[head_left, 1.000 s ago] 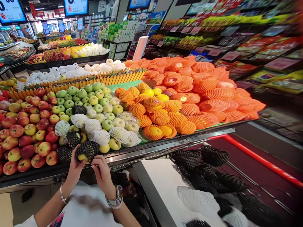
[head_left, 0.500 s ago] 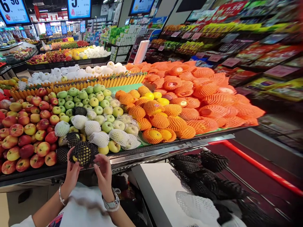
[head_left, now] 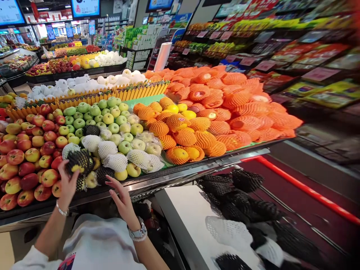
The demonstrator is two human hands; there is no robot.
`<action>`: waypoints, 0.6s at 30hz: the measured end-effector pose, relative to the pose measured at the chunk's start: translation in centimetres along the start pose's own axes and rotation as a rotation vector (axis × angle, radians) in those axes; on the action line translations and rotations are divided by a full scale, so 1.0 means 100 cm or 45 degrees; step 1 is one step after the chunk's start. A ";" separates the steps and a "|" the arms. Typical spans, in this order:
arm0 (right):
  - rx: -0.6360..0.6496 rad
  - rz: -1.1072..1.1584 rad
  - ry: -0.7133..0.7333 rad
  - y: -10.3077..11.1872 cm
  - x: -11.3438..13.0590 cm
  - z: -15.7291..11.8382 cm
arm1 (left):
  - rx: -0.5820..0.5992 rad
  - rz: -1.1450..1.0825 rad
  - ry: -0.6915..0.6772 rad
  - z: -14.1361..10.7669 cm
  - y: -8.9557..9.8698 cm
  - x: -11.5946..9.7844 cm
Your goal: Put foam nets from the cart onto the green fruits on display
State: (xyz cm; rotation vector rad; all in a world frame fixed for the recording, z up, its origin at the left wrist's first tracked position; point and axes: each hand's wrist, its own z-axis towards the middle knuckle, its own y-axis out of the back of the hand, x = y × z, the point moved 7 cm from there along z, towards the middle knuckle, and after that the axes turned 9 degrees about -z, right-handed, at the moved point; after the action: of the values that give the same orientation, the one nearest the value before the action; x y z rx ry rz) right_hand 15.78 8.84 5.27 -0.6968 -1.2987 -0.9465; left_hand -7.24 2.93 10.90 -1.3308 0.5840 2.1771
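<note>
Head view: left hand has a black-netted fruit gripped, fingers along its left side, thumb low at the front; a yellowish patch shows through the net. Fruit is at the front of the display, over the seam between red apples on the left and paler netted fruit on the right; whether it touches the pile I can't tell. Right hand is unclenched and free, fingers spread, tips just beside a second black-netted fruit. Between the hands, a bare yellowish fruit sits at the front edge. Crowding: white-netted fruit packs the space right behind, and the held fruit plus left fingers hide part of what's under them. Green apples fill the area behind that. Metal rail runs along the front, forearms reaching over it. To the right on the display: orange-netted fruit, then a big heap in red-orange nets. Yellow slatted fence closes off the back, white-wrapped fruit beyond. Lower right: white surface, loose black nets, pale net, red bar. Packaged-goods shelves far right, blurred.
</note>
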 end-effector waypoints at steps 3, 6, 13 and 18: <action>-0.269 -0.030 -0.013 0.035 -0.020 -0.003 | 0.086 0.238 -0.251 0.083 -0.001 -0.018; -0.588 -0.063 -0.106 0.078 -0.059 -0.018 | 0.134 0.440 -0.388 0.159 -0.015 -0.020; -1.190 -0.251 -0.471 0.166 -0.177 -0.102 | 0.350 0.808 -0.043 0.223 -0.067 0.050; -1.098 -0.370 -0.655 0.171 -0.233 -0.164 | 0.346 0.912 0.054 0.216 -0.079 0.071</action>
State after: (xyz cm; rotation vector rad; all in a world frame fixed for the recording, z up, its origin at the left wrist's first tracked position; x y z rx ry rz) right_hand 38.49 6.96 -18.93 -1.5153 -1.4356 -1.6712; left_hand -19.65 23.43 12.93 -1.1245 1.4987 2.4713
